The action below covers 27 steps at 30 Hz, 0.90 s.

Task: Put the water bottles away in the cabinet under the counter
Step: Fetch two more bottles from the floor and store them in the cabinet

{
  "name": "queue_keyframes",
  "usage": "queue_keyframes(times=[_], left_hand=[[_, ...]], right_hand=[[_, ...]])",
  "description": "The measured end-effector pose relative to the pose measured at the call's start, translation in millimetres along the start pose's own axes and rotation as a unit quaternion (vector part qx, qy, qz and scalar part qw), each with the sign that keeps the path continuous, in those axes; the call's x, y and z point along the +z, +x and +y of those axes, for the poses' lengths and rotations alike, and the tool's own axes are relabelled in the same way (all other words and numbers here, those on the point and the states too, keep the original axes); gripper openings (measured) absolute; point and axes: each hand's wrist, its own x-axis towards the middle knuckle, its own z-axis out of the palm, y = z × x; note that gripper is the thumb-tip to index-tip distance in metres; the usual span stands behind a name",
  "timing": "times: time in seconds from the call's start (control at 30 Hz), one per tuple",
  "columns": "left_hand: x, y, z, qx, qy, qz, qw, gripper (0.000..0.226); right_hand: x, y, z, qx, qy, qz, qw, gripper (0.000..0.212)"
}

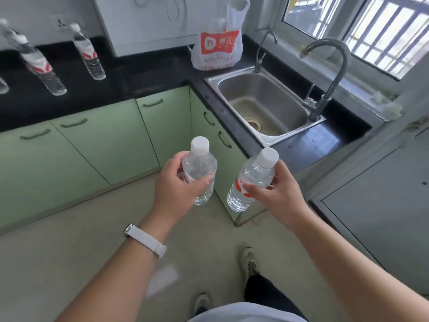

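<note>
My left hand (176, 184) grips a clear water bottle (200, 163) with a white cap, held upright above the floor. My right hand (276, 191) grips a second clear bottle (249, 182) with a red label, tilted to the right. Both hang in front of the pale green cabinet doors (167, 126) under the black counter (139, 75); all doors are closed. Two more bottles (89, 52) (39, 63) stand on the counter at the far left, and the edge of another shows at the frame's left border.
A steel sink (262, 103) with a tall faucet (329, 73) sits in the counter's right run. A white and orange plastic bag (218, 47) stands behind the sink. A grey door panel (383, 205) is at right. My feet are on the beige floor (69, 252).
</note>
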Motion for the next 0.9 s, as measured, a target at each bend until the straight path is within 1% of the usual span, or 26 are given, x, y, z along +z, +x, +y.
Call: queue_keyframes(times=[0.27, 0.4, 0.5, 0.57, 0.67, 0.73, 0.8, 0.9], left_hand=[[2, 18, 6, -0.046, 0.023, 0.079, 0.996, 0.047], [0, 24, 20, -0.051, 0.041, 0.138, 0.988, 0.049], [-2, 24, 28, -0.068, 0.04, 0.193, 0.978, 0.046], [-4, 20, 29, -0.083, 0.039, 0.237, 0.967, 0.045], [-9, 5, 30, -0.11, 0.042, 0.311, 0.943, 0.051], [-16, -8, 31, -0.117, 0.057, 0.35, 0.928, 0.05], [-25, -23, 31, -0.134, 0.071, 0.379, 0.913, 0.045], [-43, -46, 31, -0.153, 0.07, 0.428, 0.888, 0.046]], right_hand=[[9, 65, -11, -0.022, -0.01, -0.109, 0.994, 0.05], [17, 102, -24, -0.05, -0.017, -0.179, 0.982, 0.054], [26, 124, -35, -0.068, -0.018, -0.235, 0.969, 0.055], [35, 135, -39, -0.078, -0.011, -0.271, 0.959, 0.054], [54, 145, -43, -0.092, -0.013, -0.333, 0.938, 0.051], [71, 146, -43, -0.095, -0.015, -0.369, 0.924, 0.053], [87, 141, -45, -0.098, -0.026, -0.396, 0.913, 0.055], [112, 127, -48, -0.099, -0.02, -0.422, 0.901, 0.055]])
